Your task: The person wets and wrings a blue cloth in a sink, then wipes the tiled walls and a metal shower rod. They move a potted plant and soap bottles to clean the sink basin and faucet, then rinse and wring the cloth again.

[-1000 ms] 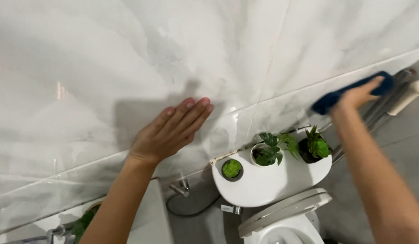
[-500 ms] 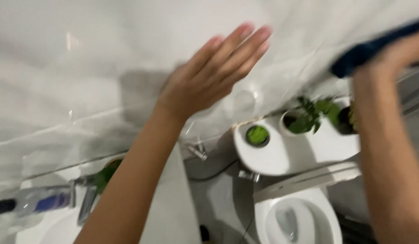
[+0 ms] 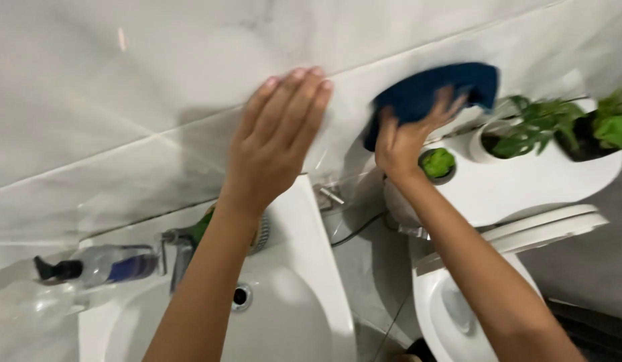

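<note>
My left hand (image 3: 274, 137) rests flat on the glossy white marble wall tile (image 3: 123, 87), fingers together and pointing up, holding nothing. To its right, my right hand (image 3: 408, 131) presses a dark blue cloth (image 3: 431, 90) against the same wall, fingers spread over the cloth's lower edge. The cloth sits just above a small round green plant pot (image 3: 437, 163) on the toilet tank.
Below are a white washbasin (image 3: 284, 322) with a chrome tap (image 3: 177, 248), a clear spray bottle (image 3: 96, 265) at its left, and a white toilet (image 3: 472, 302) with its lid up. Leafy potted plants (image 3: 532, 127) stand on the tank top (image 3: 525, 188).
My right hand has swept the blue cloth leftwards and down along the wall, towards my left hand. The view has shifted left, so the basin shows more.
</note>
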